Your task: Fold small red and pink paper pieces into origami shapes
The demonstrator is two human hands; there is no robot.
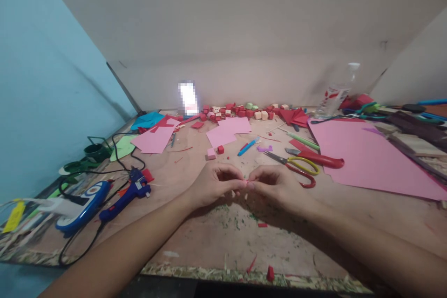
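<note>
My left hand (217,180) and my right hand (275,184) meet above the middle of the wooden board, fingertips pinched together. Between them shows a tiny bit of pink paper (246,181), mostly hidden by the fingers. Just beyond my hands sit a small pink cube (211,153) and a red cube (220,149). To the right of my right hand lie scissors (296,166) with yellow and red handles and a red-handled cutter (324,160). A blue pen (248,146) rests past the fingertips.
Left stand a blue glue gun (125,193) and a blue-white power strip (84,207) with black cables. Pink sheets (377,163) cover the right side. Several small cubes (244,112) line the back, between a lit phone (188,98) and a plastic bottle (333,95).
</note>
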